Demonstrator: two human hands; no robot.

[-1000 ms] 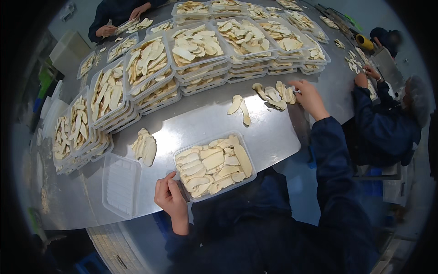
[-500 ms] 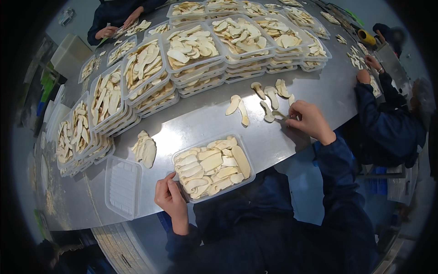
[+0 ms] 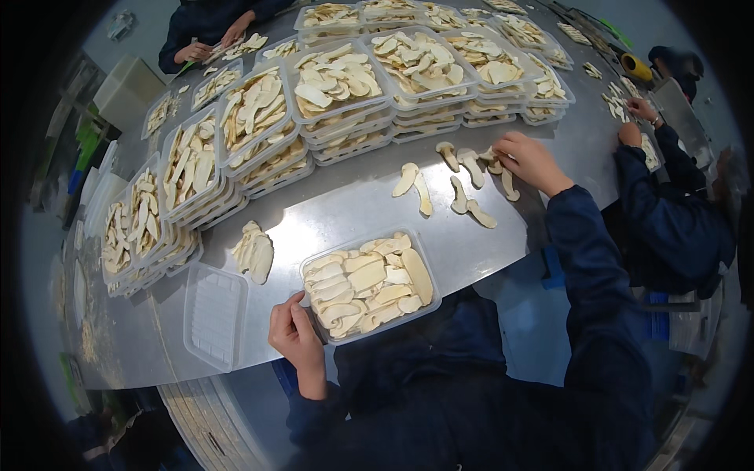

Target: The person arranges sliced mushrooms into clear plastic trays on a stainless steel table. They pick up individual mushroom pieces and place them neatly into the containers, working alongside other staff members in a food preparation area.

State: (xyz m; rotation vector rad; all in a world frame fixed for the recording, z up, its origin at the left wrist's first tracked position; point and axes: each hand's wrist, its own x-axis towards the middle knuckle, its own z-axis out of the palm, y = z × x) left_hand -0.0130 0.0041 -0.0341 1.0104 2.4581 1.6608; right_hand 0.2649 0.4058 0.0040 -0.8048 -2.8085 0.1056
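A clear plastic tray filled with pale, neatly laid mushroom slices sits at the table's near edge. My left hand grips its left rim, thumb and fingers closed. Farther off to the right, my right hand pinches a mushroom slice partly hidden by the fingertips. Several loose slices lie around it, among them a stemmed slice and a curved slice nearer me. Two more, including a slice, rest a little to the left.
Stacked trays of mushroom slices curve across the far side and left of the metal table. A small pile of slices and an empty clear tray lie left of my tray. Co-workers' hands show at the far left and right.
My right hand has moved farther away, from the nearer slice to another one beyond it. The nearer slice now lies free on the table. My left hand stays on the tray.
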